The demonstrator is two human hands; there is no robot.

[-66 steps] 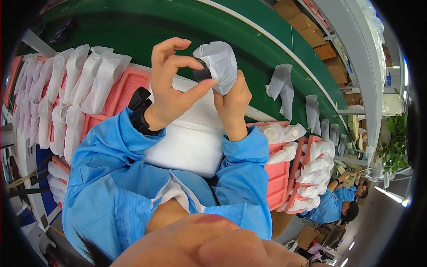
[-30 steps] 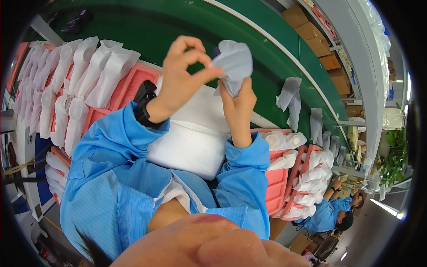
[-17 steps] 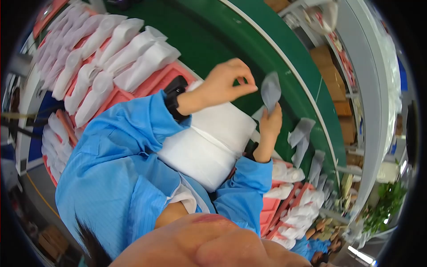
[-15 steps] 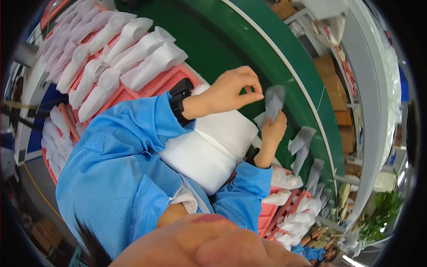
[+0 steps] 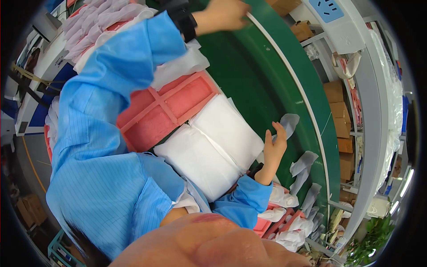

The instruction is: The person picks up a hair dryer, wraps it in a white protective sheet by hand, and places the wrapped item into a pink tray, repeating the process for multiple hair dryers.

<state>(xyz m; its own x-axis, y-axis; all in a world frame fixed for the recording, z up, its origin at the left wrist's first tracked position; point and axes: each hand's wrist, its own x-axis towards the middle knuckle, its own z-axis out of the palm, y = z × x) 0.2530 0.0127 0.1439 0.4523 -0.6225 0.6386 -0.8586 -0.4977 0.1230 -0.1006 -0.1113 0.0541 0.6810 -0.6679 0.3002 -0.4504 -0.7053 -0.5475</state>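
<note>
My left hand (image 5: 222, 17) is stretched toward the far edge of the view, over the green surface. Its fingers are partly cut off and blurred, so their hold is unclear. Close to the green surface, my right hand (image 5: 275, 149) has its fingers apart and holds nothing. Just beyond those fingers lies a greyish piece in thin translucent wrap (image 5: 290, 124); I cannot tell whether they touch. In front of me sits a thick stack of white foam-like sheets (image 5: 213, 147), in two halves side by side. Left of it, a pink divided tray (image 5: 171, 99) shows bare compartments.
White-wrapped pieces (image 5: 104, 20) fill pink trays at the far left. More greyish wrapped pieces (image 5: 304, 169) lie along the green surface (image 5: 249, 66) on the right. Shelving with cardboard boxes (image 5: 340, 115) stands beyond its white rail. More white bundles (image 5: 296, 229) sit in pink trays near my right elbow.
My left hand has swung up and away from beside my right hand, uncovering the pink tray. My right hand has let go of the greyish wrapped piece, now on the green surface.
</note>
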